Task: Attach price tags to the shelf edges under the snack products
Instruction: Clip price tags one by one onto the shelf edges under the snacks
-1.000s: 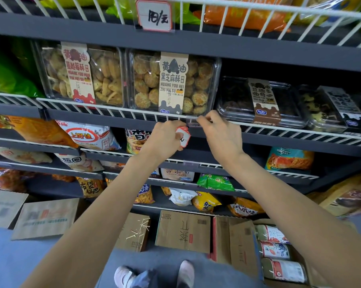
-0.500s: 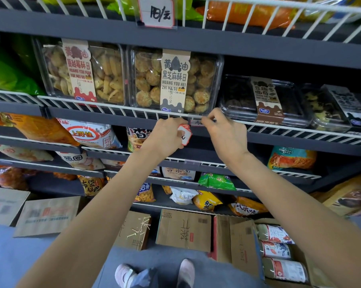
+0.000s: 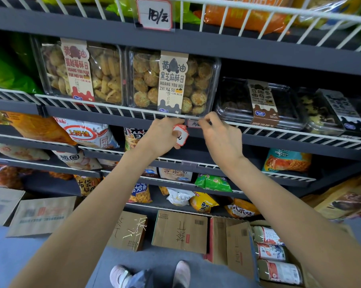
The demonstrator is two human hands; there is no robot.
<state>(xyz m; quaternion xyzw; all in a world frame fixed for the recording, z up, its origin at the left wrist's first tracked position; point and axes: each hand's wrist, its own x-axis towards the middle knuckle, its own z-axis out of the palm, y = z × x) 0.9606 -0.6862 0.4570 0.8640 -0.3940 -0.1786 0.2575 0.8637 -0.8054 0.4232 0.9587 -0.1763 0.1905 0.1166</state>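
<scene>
Dark shelf edge (image 3: 117,119) with white wire rail runs left-right under sesame biscuit box (image 3: 171,80). Clear tag holder (image 3: 193,123) clipped on rail, long axis along rail, just right of box label. Right hand (image 3: 219,138) nearer: fingertips pinching at price tag (image 3: 194,124) in holder, looks part-seated. Left hand (image 3: 161,136) just left and lower, curled round spare tags (image 3: 180,135), index touching rail. Next push probably along rail axis.

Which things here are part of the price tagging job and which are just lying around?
In use:
left hand gripping spare price tags
right hand pinching a tag at the wire shelf edge
sesame cookie box above it

Lying about:
cardboard boxes
cans
hung price tag above
</scene>
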